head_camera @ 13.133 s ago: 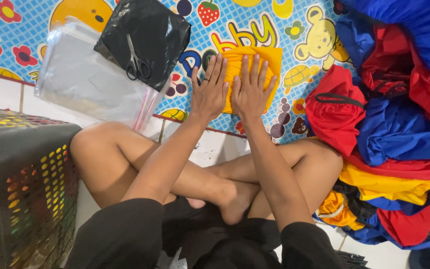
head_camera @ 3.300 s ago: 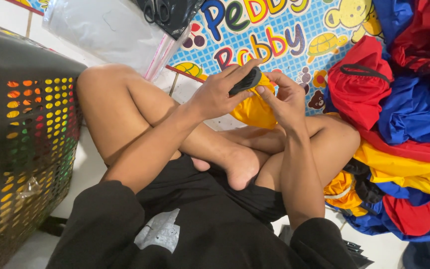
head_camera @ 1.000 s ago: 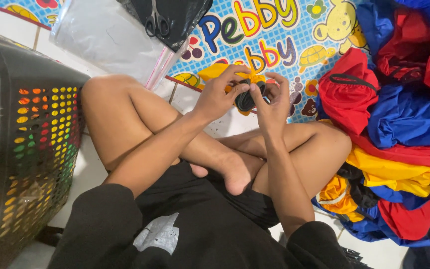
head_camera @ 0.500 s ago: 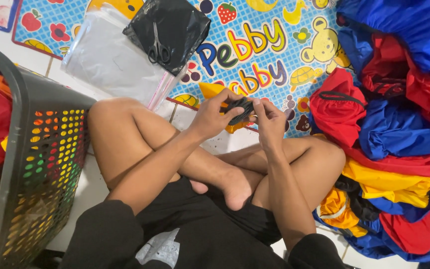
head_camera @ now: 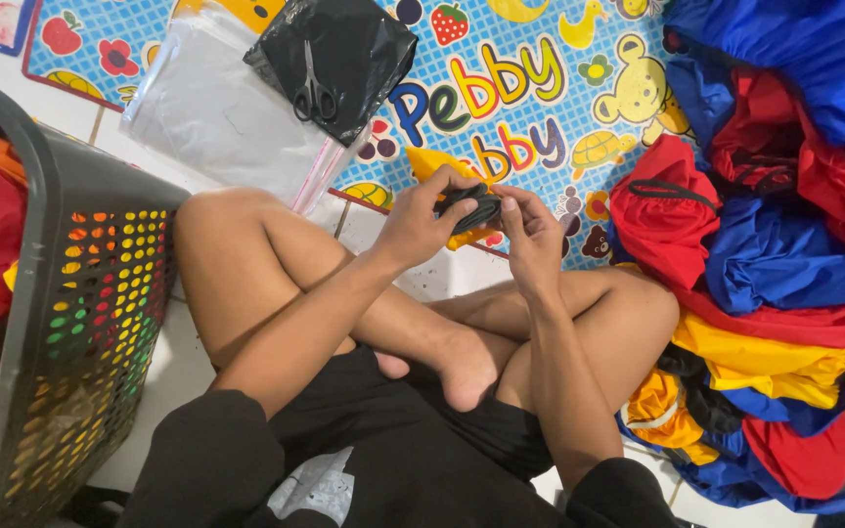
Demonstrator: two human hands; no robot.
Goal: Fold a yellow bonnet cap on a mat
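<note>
**Both hands closed on a folded yellow bundle above the play mat**

Head view: I see my left hand (head_camera: 421, 220) and right hand (head_camera: 530, 233) meeting over crossed bare legs, both gripping a small yellow garment (head_camera: 434, 168) folded tight, with a black band or strap (head_camera: 471, 207) pinched between thumbs and fingers — what the black piece is, I cannot make out. Most of the yellow cloth is hidden behind the fingers. It sits just above the edge of the cartoon play mat (head_camera: 540, 88). A black plastic bag (head_camera: 339, 54) with scissors (head_camera: 315, 93) on it lies on clear plastic sleeves (head_camera: 217, 122). A perforated laundry basket (head_camera: 80, 323) is cut off at left — a heap of red, blue and yellow garments (head_camera: 784, 244) runs past the right edge.
</note>
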